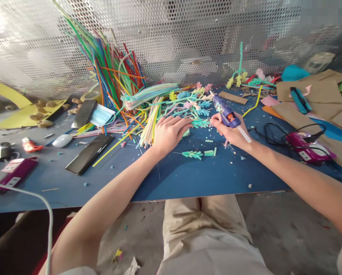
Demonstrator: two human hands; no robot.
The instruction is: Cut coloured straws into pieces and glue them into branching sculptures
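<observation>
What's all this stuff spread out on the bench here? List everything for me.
glue gun: one, blue with orange trigger, held in the right hand
trimmed straw pieces: several, teal green, on the table before the hands
straw flowers: a heap, pastel, under the left hand's fingertips
long straws: a large bundle, mixed colours, leaning on the mesh screen
phones: two, black, left of centre
face mask: one, pale blue, beside the upper phone
mouse: one, white, far left
second glue gun: one, magenta, right side with black cord
cardboard: sheets, brown, far right
table: one, blue
left hand: on the heap
right hand: gripping the gun
</observation>
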